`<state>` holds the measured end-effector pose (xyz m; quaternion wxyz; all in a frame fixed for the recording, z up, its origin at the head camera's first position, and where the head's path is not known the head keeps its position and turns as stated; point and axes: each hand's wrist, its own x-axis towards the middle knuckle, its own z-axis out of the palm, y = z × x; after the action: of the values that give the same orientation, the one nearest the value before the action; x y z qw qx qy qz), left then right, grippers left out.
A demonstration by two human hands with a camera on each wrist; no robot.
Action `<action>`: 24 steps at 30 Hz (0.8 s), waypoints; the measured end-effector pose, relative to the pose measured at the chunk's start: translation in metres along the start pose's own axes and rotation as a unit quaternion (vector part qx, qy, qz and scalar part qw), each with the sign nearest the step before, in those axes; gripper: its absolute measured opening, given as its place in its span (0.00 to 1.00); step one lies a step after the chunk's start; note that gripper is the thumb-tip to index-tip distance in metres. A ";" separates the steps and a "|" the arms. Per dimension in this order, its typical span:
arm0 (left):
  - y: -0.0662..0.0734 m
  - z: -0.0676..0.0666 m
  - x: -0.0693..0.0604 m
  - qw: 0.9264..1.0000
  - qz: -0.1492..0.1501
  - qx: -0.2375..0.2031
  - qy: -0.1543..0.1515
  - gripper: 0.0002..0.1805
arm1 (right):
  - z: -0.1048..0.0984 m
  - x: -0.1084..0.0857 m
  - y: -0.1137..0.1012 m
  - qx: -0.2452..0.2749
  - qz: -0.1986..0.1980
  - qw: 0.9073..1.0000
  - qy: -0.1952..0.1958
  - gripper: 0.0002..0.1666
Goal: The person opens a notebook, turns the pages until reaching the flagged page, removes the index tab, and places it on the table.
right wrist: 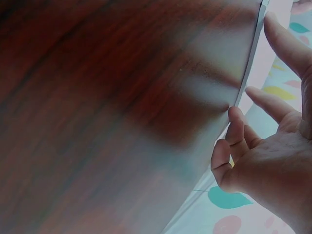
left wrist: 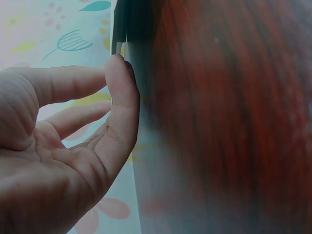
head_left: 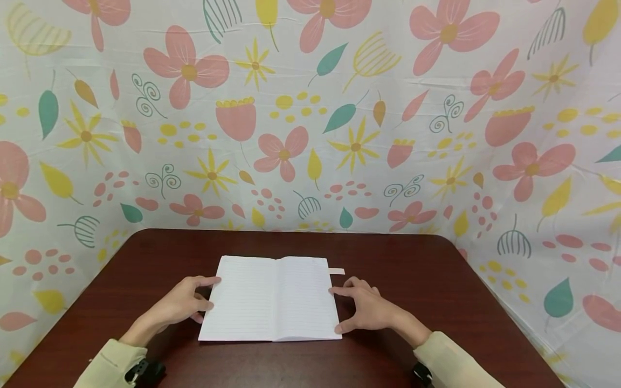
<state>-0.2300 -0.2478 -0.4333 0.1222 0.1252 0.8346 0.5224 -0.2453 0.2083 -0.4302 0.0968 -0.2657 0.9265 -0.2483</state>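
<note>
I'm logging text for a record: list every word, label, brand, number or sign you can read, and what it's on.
None can be read.
Notebook: ruled lines, no legible writing.
Tab: no legible mark.
Wrist devices: too small and dark to tell.
Backdrop: printed flowers and leaves only.

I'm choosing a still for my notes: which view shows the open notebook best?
The head view: it takes in nearly all of the open notebook, lying face up. The right wrist view shows little beyond its thin edge; the left wrist view, at most an unclear sliver.
</note>
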 end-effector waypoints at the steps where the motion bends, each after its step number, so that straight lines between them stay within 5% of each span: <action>1: 0.000 0.000 0.000 1.000 -0.001 -0.001 0.000 0.35 | 0.000 0.000 0.000 -0.001 0.001 1.000 -0.001 0.52; 24: -0.001 0.000 0.000 1.000 -0.003 -0.004 -0.005 0.35 | 0.004 0.011 -0.007 -0.020 0.012 1.000 -0.003 0.57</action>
<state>-0.2300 -0.2482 -0.4338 0.1287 0.1253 0.8319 0.5250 -0.2498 0.1958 -0.4304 0.0971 -0.2576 0.9339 -0.2279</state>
